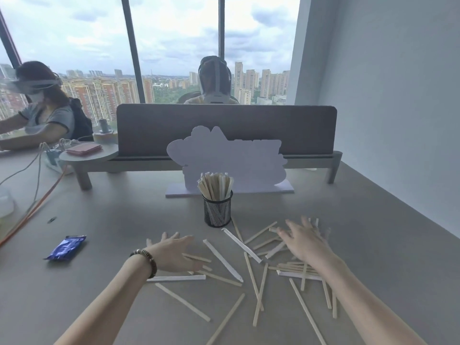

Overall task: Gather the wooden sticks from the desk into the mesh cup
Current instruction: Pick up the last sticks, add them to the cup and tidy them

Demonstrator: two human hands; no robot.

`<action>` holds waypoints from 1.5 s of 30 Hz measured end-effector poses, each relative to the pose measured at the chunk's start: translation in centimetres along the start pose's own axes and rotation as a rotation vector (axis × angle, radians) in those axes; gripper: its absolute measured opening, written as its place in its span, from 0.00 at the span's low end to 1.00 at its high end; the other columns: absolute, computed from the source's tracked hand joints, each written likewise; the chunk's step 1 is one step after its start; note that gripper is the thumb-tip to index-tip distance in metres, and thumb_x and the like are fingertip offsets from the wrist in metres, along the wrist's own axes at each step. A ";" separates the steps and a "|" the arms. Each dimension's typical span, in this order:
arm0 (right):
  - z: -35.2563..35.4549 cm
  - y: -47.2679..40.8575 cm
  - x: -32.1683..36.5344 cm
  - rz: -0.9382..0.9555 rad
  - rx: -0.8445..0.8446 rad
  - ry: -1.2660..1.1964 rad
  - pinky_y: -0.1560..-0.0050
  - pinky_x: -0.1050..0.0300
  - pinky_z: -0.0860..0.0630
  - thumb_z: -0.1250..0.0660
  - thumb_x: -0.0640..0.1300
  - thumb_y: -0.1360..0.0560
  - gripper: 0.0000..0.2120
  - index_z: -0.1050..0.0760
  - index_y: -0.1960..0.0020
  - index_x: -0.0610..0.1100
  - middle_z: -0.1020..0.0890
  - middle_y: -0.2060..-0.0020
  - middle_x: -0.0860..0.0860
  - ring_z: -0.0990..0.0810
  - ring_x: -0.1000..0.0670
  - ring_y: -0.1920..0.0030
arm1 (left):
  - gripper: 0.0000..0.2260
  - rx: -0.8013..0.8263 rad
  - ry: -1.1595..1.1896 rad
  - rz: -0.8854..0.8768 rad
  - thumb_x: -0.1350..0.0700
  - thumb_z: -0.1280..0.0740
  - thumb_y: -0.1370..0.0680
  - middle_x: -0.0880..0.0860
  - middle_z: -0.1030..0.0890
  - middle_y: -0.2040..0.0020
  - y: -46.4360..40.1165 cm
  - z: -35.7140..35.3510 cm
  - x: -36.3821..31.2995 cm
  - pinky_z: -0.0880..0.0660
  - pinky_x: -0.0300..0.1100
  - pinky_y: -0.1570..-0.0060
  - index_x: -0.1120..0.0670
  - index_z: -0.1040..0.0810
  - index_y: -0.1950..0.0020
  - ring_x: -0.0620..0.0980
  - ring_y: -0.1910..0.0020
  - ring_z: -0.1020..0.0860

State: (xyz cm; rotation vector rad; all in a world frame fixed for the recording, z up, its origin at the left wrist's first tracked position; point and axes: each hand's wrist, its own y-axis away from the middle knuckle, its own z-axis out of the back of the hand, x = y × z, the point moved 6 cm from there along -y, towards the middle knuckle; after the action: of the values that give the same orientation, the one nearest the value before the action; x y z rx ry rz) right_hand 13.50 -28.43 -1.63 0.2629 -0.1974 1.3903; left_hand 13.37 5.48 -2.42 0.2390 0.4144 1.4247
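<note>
A black mesh cup (217,211) stands upright at the middle of the grey desk (119,215), with a bundle of wooden sticks (216,185) standing in it. Several loose wooden sticks (257,290), some in white paper wrappers (222,260), lie scattered in front of the cup. My left hand (171,252), with a beaded bracelet on its wrist, is spread flat over the sticks on the left. My right hand (305,241) is spread over the pile on the right, its fingers blurred. Neither hand holds a stick.
A white cut-out sign (249,160) stands just behind the cup. A dark divider panel (226,120) on a shelf crosses the back. A blue packet (66,247) lies at the left, with cables (32,207) beyond it. Two people sit at the far side.
</note>
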 end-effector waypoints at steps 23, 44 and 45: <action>-1.3 6.5 -2.2 0.192 0.457 0.157 0.21 0.44 0.49 0.24 0.67 0.41 0.63 0.62 0.20 0.60 0.60 0.19 0.43 0.58 0.43 0.19 | 0.67 0.180 -0.167 -0.212 0.23 0.37 0.56 0.53 0.60 0.19 7.3 -4.5 -3.6 0.52 0.62 0.24 0.39 0.62 0.21 0.60 0.21 0.62; -0.1 7.7 -1.1 0.222 0.027 -0.005 0.59 0.58 0.31 0.27 0.49 0.33 0.05 0.22 0.59 0.52 0.24 0.66 0.56 0.24 0.50 0.59 | 0.15 -0.269 0.077 -0.326 0.37 0.35 0.31 0.43 0.22 0.61 5.4 -1.9 -5.4 0.28 0.38 0.57 0.46 0.21 0.54 0.45 0.58 0.23; -0.2 7.8 -0.8 0.233 0.020 -0.018 0.59 0.59 0.31 0.27 0.48 0.32 0.04 0.20 0.58 0.51 0.23 0.65 0.56 0.24 0.50 0.59 | 0.19 -0.252 0.076 -0.329 0.34 0.35 0.32 0.43 0.21 0.58 5.5 -2.1 -5.8 0.26 0.39 0.54 0.46 0.21 0.52 0.45 0.57 0.23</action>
State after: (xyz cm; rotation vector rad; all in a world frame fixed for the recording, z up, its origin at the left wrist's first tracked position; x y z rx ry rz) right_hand 5.70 -27.84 -1.54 0.2759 -0.2348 1.6216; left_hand 7.01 0.33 -1.35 -0.0857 0.3146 1.1499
